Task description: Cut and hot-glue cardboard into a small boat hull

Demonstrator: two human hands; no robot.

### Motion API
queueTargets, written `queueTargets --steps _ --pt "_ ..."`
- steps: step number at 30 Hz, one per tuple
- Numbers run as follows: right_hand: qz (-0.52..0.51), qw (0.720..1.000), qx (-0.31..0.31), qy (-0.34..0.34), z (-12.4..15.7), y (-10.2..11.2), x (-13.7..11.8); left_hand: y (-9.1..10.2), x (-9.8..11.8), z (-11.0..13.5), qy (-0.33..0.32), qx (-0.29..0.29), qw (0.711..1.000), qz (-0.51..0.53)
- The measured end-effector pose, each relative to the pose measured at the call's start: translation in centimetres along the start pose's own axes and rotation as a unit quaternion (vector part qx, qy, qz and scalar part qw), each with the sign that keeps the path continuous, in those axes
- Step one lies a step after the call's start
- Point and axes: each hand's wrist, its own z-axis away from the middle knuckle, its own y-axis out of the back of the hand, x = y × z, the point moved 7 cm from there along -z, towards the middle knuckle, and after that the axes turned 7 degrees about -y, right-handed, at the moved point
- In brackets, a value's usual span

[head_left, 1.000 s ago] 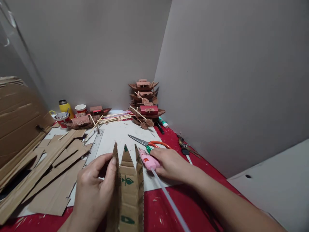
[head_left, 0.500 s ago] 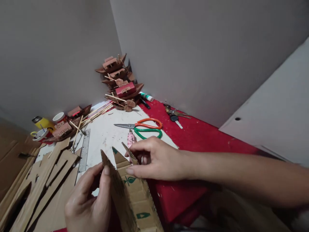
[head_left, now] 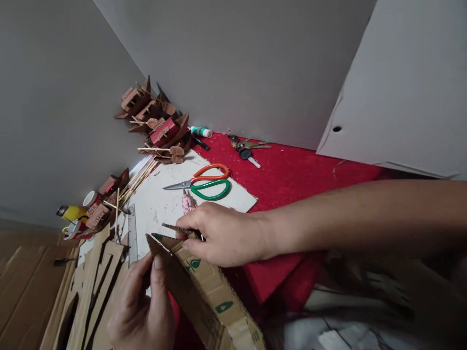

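Note:
A folded, trough-shaped piece of cardboard [head_left: 209, 282] with green printed marks slants up from the bottom edge, its far end cut into pointed flaps. My left hand [head_left: 144, 301] pinches the tip of its left side between thumb and fingers. On the other side, my right hand [head_left: 226, 236] grips the right flap near its point, thumb on the inside. The middle flap shows between them, partly covered by the left side. Just beyond my right hand lie scissors [head_left: 207, 183] with orange and green handles, and a pink-wrapped tool [head_left: 188, 203], partly hidden.
Brown model boats [head_left: 164, 131] are stacked in the corner. Cardboard strips [head_left: 91, 287], a clear ruler [head_left: 132, 233], thin sticks [head_left: 140, 180], mugs [head_left: 91, 198] and a yellow bottle [head_left: 71, 212] lie left. Keys [head_left: 246, 153] rest on the red cloth [head_left: 292, 175] near the wall.
The view has tilted and swung to the right. My right hand has turned, and the right flap it grips now leans left, nearer the other tips. Both hands keep hold of the cardboard.

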Motion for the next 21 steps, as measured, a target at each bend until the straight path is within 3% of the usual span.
queueTargets --steps 21 --pt "-0.046 0.998 0.016 0.031 0.0 -0.1 -0.2 -1.0 -0.8 1.3 0.092 0.084 0.991 0.044"
